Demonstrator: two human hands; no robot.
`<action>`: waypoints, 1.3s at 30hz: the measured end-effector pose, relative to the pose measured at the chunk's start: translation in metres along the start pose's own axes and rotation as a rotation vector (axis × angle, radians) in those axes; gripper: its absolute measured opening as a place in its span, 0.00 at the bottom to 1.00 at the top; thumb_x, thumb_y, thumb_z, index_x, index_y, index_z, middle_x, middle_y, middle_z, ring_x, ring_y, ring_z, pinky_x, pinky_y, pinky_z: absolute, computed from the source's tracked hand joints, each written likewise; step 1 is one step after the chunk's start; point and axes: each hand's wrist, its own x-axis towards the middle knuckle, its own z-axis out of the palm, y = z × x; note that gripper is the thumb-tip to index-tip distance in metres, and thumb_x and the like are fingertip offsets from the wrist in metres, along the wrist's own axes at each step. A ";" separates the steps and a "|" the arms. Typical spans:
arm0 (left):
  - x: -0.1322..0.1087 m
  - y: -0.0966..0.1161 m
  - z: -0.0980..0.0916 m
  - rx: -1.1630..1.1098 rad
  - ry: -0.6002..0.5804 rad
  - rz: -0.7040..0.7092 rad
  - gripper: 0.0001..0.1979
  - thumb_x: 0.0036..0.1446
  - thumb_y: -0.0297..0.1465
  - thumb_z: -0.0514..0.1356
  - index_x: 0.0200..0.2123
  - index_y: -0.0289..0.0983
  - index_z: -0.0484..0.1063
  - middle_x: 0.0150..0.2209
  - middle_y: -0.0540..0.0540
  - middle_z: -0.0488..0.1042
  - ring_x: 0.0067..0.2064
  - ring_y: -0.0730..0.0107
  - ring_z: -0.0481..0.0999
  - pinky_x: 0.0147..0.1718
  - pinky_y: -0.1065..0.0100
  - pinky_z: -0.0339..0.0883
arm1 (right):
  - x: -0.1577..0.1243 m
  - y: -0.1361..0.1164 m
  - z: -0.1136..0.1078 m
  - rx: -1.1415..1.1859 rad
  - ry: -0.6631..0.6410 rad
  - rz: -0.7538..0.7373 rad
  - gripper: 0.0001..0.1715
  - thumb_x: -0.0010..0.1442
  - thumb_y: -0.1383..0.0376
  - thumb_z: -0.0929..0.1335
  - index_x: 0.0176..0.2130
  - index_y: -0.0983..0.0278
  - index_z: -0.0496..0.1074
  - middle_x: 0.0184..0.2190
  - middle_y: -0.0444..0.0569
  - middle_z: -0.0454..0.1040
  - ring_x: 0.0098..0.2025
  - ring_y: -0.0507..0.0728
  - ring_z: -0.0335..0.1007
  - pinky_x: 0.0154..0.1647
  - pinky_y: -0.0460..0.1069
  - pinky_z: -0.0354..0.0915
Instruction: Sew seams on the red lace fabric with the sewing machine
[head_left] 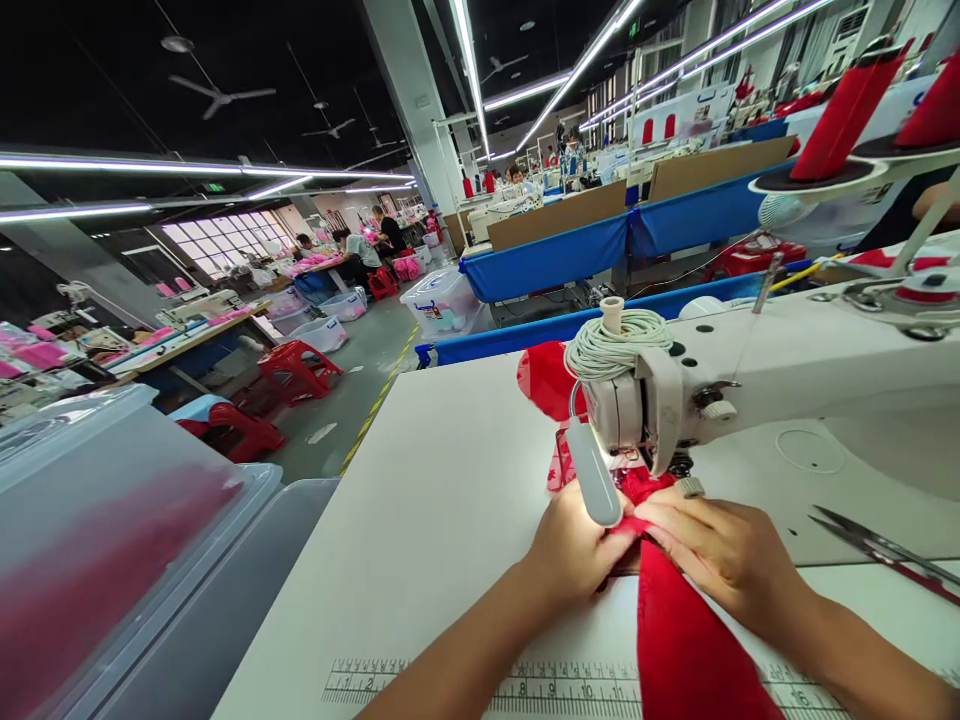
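Note:
A strip of red fabric (686,640) runs from the table's front edge up under the head of a white sewing machine (787,370). My left hand (574,550) rests on the fabric's left side, fingers curled and pinching it just in front of the needle. My right hand (724,550) lies on the fabric's right side, fingers pressed together and pointing left towards the needle. More red fabric (544,378) shows behind the machine head. A spool of pale cord (619,340) sits on top of the machine.
Scissors (885,550) lie on the table at the right. A printed ruler (465,685) runs along the white table's (435,500) front edge. Clear plastic bins (97,540) stand at the left. Red stools (296,370), other workstations and seated people fill the hall behind.

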 end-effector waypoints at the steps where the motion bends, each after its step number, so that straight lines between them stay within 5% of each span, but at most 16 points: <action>1: -0.002 0.000 0.001 0.044 0.003 0.018 0.07 0.60 0.26 0.54 0.30 0.37 0.68 0.27 0.51 0.71 0.31 0.70 0.70 0.30 0.70 0.66 | -0.002 0.000 0.000 -0.003 -0.012 -0.003 0.14 0.68 0.70 0.59 0.45 0.61 0.72 0.37 0.48 0.79 0.32 0.54 0.75 0.32 0.47 0.65; 5: -0.010 0.001 0.006 0.246 -0.048 0.081 0.10 0.57 0.24 0.53 0.24 0.38 0.63 0.23 0.51 0.65 0.26 0.72 0.66 0.23 0.72 0.60 | -0.006 0.003 -0.001 -0.090 -0.080 0.000 0.19 0.64 0.75 0.57 0.48 0.62 0.70 0.39 0.49 0.79 0.29 0.54 0.74 0.26 0.48 0.61; 12: -0.021 0.011 0.007 0.465 -0.062 0.205 0.11 0.61 0.20 0.50 0.32 0.37 0.69 0.28 0.50 0.70 0.26 0.72 0.69 0.20 0.73 0.59 | -0.003 0.003 -0.005 -0.161 -0.115 -0.034 0.22 0.52 0.82 0.56 0.33 0.61 0.68 0.36 0.45 0.78 0.22 0.51 0.65 0.23 0.49 0.53; 14: -0.021 0.015 0.006 0.452 -0.066 0.210 0.11 0.66 0.27 0.50 0.34 0.36 0.70 0.31 0.47 0.72 0.26 0.70 0.71 0.19 0.71 0.60 | -0.005 0.004 -0.002 -0.161 -0.105 -0.013 0.21 0.51 0.82 0.57 0.33 0.61 0.68 0.36 0.46 0.77 0.23 0.52 0.64 0.24 0.50 0.52; 18: -0.022 0.021 0.005 0.373 -0.047 0.226 0.34 0.69 0.47 0.34 0.41 0.33 0.73 0.35 0.39 0.73 0.29 0.63 0.73 0.22 0.65 0.67 | -0.012 0.006 0.004 -0.144 -0.122 0.028 0.19 0.52 0.80 0.57 0.33 0.61 0.69 0.35 0.48 0.76 0.24 0.54 0.64 0.25 0.51 0.51; 21: -0.024 0.021 0.008 0.410 0.043 0.247 0.41 0.66 0.51 0.28 0.42 0.32 0.74 0.36 0.35 0.74 0.29 0.59 0.73 0.21 0.63 0.67 | -0.015 0.008 0.005 -0.137 -0.132 0.050 0.19 0.51 0.80 0.57 0.32 0.61 0.69 0.33 0.47 0.75 0.24 0.54 0.63 0.25 0.52 0.50; 39: -0.023 0.019 0.013 0.492 0.097 0.224 0.43 0.66 0.51 0.28 0.43 0.31 0.76 0.36 0.34 0.76 0.34 0.57 0.77 0.23 0.64 0.70 | 0.002 0.011 -0.004 -0.190 -0.105 0.000 0.20 0.49 0.81 0.57 0.31 0.61 0.69 0.27 0.44 0.74 0.19 0.52 0.60 0.21 0.50 0.51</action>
